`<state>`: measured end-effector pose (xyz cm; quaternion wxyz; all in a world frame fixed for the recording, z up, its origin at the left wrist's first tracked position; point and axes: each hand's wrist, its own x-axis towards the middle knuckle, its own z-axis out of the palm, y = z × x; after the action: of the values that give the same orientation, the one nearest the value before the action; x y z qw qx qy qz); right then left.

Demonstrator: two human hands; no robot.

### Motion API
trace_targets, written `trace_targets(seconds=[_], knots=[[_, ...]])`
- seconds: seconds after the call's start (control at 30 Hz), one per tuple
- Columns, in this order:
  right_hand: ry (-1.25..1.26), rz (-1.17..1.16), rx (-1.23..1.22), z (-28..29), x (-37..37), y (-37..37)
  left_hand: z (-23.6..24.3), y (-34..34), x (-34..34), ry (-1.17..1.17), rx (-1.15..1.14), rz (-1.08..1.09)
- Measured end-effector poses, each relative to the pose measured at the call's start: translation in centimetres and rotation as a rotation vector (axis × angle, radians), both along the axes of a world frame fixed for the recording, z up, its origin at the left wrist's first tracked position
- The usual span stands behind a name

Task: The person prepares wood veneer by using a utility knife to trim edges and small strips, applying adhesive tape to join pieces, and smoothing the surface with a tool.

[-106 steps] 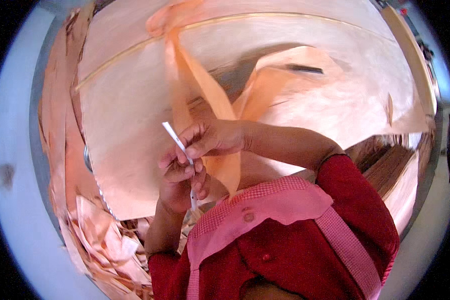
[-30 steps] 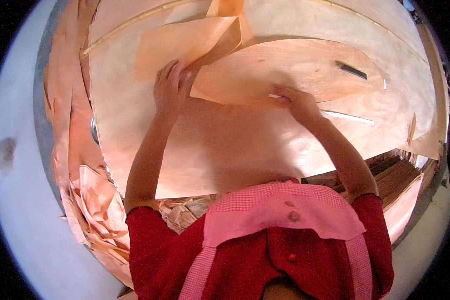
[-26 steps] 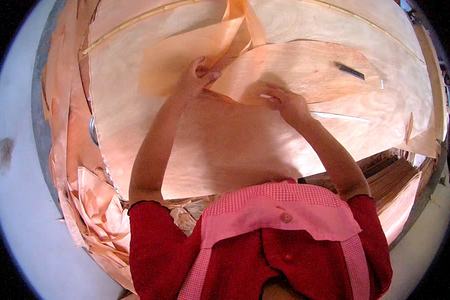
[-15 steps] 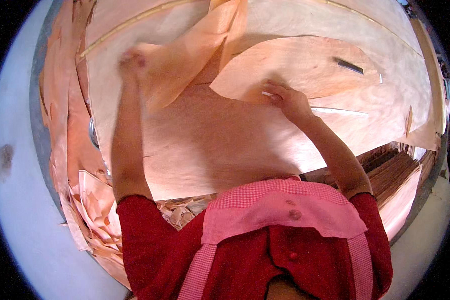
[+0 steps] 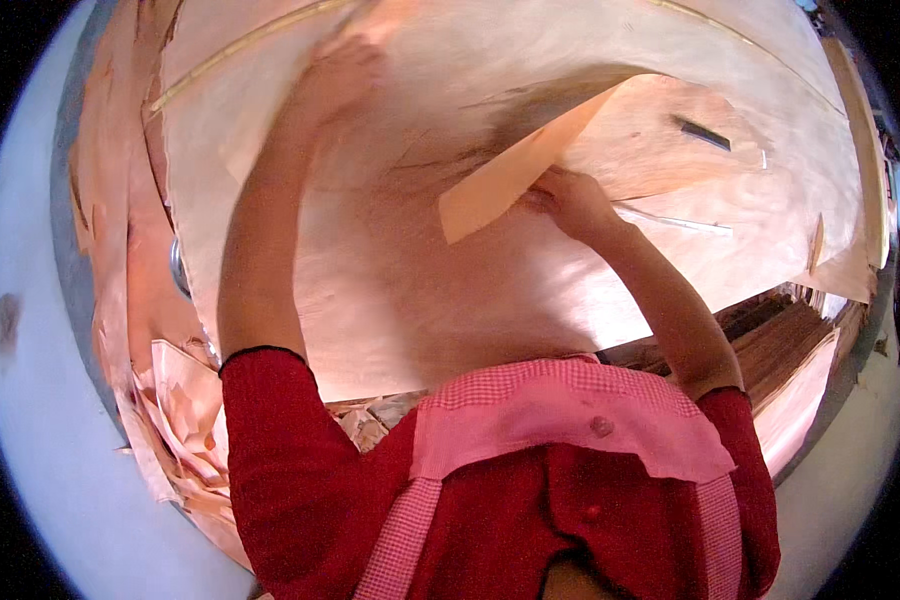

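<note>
My left hand [image 5: 345, 75] is blurred at the upper left of the large pale sheet [image 5: 370, 280], over a smeared orange strip [image 5: 380, 20]; its fingers are unclear. My right hand [image 5: 565, 200] is closed at the near edge of a rounded thin wood sheet [image 5: 660, 150], beside a raised, curled orange flap [image 5: 500, 175]; its fingertips are in shadow. A dark narrow bar [image 5: 705, 134] lies on the rounded sheet, and a long white strip [image 5: 680, 222] lies just right of my right hand.
Thin bamboo rods [image 5: 250, 40] cross the far part of the large sheet. Torn veneer scraps [image 5: 185, 410] are heaped at the left, and stacked veneer [image 5: 780, 350] sits at the lower right. A pale floor [image 5: 30, 430] shows beyond the left side.
My left hand has swept up and right, and the loose orange sheet has gone from the upper middle toward the top. A curled flap now stands up by my right hand.
</note>
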<state>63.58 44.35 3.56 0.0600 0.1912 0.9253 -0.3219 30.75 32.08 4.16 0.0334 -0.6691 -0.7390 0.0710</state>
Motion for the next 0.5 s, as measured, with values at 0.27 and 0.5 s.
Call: trace_targets(seconds=[0.27, 0.5], knots=[[0.173, 0.153, -0.003, -2.1, -6.1, -0.5, -2.6, -8.9, 6.8, -0.48, 0.577, 0.362], [0.02, 0.054, -0.179, -0.7, -7.1, -0.7, -5.2, -10.0, 12.7, -0.279, 0.375, 0.345]])
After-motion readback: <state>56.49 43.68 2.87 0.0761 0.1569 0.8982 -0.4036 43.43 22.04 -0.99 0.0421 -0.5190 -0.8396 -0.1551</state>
